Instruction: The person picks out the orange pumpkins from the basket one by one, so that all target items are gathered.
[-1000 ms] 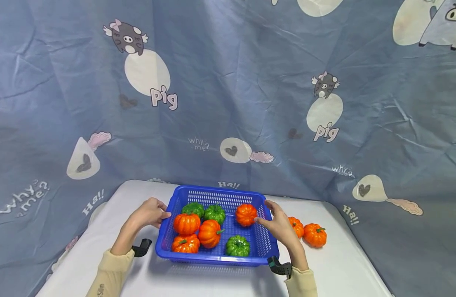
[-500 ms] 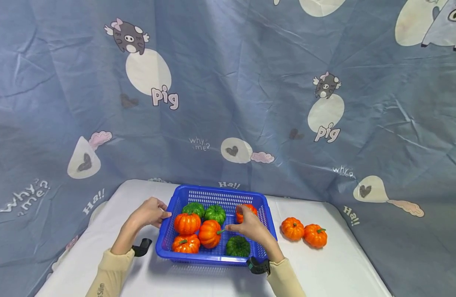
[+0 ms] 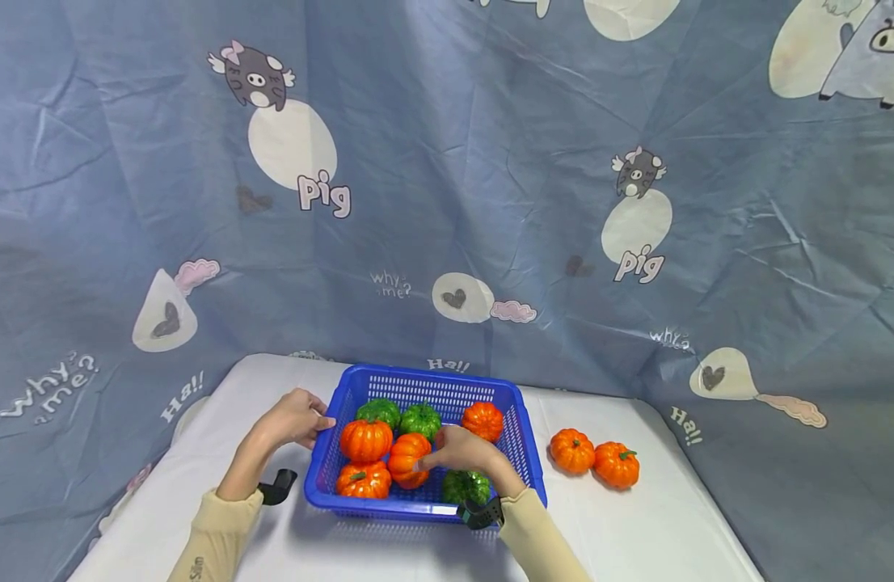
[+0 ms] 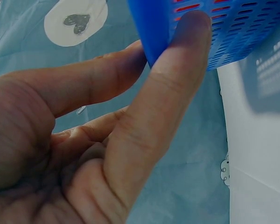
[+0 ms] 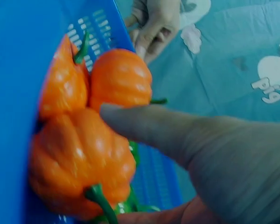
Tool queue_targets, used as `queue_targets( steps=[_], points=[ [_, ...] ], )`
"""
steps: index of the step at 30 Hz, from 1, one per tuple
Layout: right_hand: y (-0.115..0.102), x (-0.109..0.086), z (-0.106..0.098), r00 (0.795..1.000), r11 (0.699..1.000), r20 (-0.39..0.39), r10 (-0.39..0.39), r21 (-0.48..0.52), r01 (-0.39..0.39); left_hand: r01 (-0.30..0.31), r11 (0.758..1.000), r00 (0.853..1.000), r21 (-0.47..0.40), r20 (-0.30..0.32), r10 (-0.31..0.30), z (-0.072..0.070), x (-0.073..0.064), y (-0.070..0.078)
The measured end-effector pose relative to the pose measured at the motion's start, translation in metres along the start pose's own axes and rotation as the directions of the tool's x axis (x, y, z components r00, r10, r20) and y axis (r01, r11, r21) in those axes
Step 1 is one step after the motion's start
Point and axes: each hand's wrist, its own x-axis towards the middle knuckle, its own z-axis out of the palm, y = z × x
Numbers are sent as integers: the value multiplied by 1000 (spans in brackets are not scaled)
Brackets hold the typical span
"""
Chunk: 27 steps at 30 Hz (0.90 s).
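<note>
My left hand (image 3: 294,416) pinches the left rim of a blue plastic basket (image 3: 389,505). In the left wrist view, one finger (image 4: 151,102) lies along the outside of its slotted wall (image 4: 242,23). My right hand (image 3: 465,453) is inside the basket, thumb and fingers spread about an orange mini pumpkin (image 3: 406,459) with a green stem. The thumb (image 5: 149,128) overlaps that pumpkin's top edge (image 5: 74,163) in the right wrist view; the other fingers are mostly hidden below. Two more orange pumpkins (image 3: 365,440) sit left of it.
Green pumpkins (image 3: 420,422) lie at the basket's back and one green pumpkin (image 3: 465,487) near its front. Another orange pumpkin (image 3: 483,422) sits at the back right. Two orange pumpkins (image 3: 572,451) rest on the white table (image 3: 658,525). A blue curtain (image 3: 491,202) hangs behind.
My right hand has moved left from the basket's right rim, over the inside, to the stemmed orange pumpkin in the middle. My left hand and the basket have stayed put.
</note>
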Motion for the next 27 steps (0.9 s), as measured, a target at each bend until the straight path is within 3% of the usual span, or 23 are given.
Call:
queue_targets(
  steps=[13,27],
  points=[
    [-6,13,10,997,997,35,64,-41,-63,-9,1000,1000,-7,6,9,1,1,0],
    [-9,14,16,995,994,23,101,-48,-100,-21,1000,1000,-13,2,21,-1,-2,1]
  ],
)
